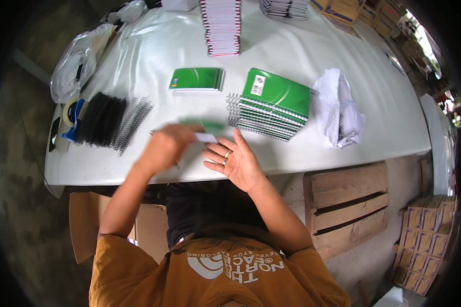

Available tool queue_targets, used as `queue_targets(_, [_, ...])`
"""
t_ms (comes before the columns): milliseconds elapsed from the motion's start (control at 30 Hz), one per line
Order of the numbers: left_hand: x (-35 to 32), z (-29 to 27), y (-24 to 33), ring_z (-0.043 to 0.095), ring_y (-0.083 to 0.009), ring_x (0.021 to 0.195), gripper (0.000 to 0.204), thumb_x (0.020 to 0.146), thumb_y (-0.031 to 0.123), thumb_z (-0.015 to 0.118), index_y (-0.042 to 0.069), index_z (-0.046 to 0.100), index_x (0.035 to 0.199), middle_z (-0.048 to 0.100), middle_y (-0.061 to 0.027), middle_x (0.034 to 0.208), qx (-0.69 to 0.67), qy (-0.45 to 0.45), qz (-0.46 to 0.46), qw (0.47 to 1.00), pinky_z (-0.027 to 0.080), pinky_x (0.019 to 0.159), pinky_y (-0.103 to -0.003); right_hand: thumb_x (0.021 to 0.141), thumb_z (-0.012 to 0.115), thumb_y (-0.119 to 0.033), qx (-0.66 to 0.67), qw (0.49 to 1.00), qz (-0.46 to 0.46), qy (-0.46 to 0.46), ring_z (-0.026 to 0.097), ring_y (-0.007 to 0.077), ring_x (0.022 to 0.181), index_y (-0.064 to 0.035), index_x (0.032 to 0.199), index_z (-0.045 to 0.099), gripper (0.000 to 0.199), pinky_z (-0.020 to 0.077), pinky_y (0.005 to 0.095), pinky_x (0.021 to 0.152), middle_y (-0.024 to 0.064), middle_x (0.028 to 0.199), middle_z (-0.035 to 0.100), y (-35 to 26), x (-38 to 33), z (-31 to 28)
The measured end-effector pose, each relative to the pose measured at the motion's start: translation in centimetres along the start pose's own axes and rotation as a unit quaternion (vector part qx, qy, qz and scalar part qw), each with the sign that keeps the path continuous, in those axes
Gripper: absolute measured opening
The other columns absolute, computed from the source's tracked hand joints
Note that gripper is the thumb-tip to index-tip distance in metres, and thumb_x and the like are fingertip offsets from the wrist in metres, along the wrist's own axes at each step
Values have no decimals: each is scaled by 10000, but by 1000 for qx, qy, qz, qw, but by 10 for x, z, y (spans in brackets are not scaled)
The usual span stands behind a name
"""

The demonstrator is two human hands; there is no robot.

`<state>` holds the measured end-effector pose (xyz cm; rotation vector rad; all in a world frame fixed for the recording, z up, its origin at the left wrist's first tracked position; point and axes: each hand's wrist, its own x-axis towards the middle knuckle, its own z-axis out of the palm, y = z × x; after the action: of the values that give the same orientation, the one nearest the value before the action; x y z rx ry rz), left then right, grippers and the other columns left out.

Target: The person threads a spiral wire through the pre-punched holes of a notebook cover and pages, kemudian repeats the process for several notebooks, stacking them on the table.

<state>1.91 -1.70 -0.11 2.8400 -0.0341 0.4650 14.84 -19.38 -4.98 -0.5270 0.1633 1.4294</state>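
Note:
My left hand (168,147) is closed on a small green-covered notebook (205,124), smeared by motion, above the near part of the table. White pages show under its cover. Close beside it, my right hand (243,166) is turned palm up with fingers apart, holding nothing; rings show on its fingers. Beyond the hands lies a short stack of green notebooks (193,78). To its right stands a larger pile of green spiral notebooks (279,97), with wire coils along their edges.
At left are black spiral coils (103,120), a blue tape dispenser (73,123) and a clear plastic bag (77,64). Crumpled white wrapping (338,112) lies at right. A tall notebook stack (221,30) stands farther back. A wooden pallet (348,204) and stacked cartons (424,240) are below.

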Motion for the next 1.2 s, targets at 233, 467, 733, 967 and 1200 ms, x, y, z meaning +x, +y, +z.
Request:
queue_targets(233, [-35,-18,-62,557,-332,990,306,846,236,621,28,614,1070,613,-143,1046,174,170,-312,918,439,833,-400,894,562,-102,-446,835,-316,-65,566,108,945,34,1184,541,321,446,245,842,94,1067,624,-11,3,7])
queue_targets(467, [-44,-3,-103,611,-294,837,283,858,346,580,114,663,999,628,-76,920,200,188,-428,861,455,760,-429,872,576,-29,-496,772,-389,-86,583,148,1012,36,1099,601,238,433,278,911,108,1068,644,-25,-2,-12])
queue_targets(733, [0,-34,-15,604,-199,752,257,924,258,538,15,598,977,636,-140,817,-202,114,-317,919,463,712,-329,871,569,-21,-535,756,-374,-51,579,135,1006,30,1159,587,293,438,266,901,115,1106,642,-33,-3,-24])
queue_targets(967, [13,-7,-3,389,-90,621,416,960,366,470,-5,584,812,431,-2,609,-255,-55,-276,925,365,592,-252,855,566,11,-540,744,-392,-45,588,128,996,15,1148,597,296,442,259,893,108,1094,649,-33,0,-26])
queue_targets(1200, [23,-4,-22,357,-105,453,509,948,455,447,12,577,734,385,13,509,-448,-103,-382,802,315,457,-238,852,560,31,-552,721,-413,-61,604,117,957,-3,1149,606,303,458,239,854,99,1074,660,-32,-2,-24])
